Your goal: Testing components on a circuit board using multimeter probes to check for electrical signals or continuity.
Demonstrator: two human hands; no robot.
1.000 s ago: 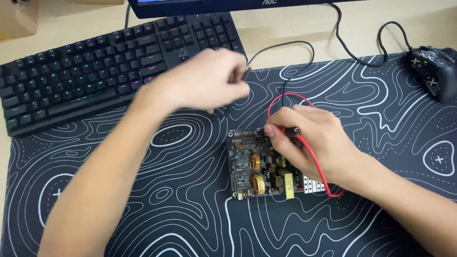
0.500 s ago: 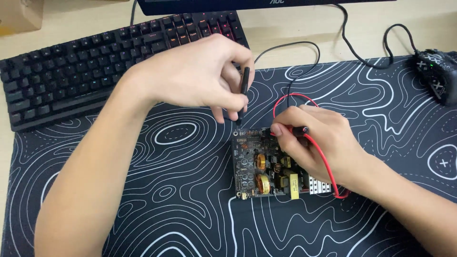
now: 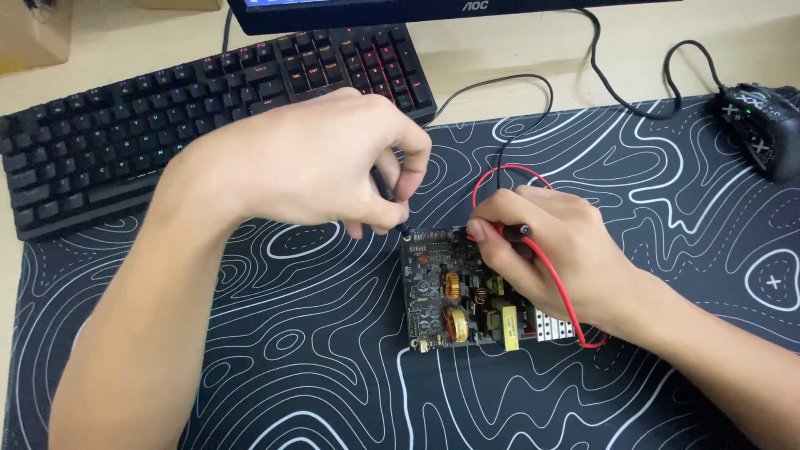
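Circuit board: lying flat on the patterned desk mat, near the middle of the desk, carrying copper coils and a yellow block.

Black probe: standing tilted, its tip touching the board's far left corner. The left hand is pinching it, fingers curled closed around the shaft.

Red probe: lying low over the board's far edge. The right hand is gripping it, fingers closed on it; its red lead is looping across the wrist.

Keyboard: sitting at the desk's far left edge, overlapping the mat.

Mouse: resting at the far right corner.

Monitor base: standing at the far edge.
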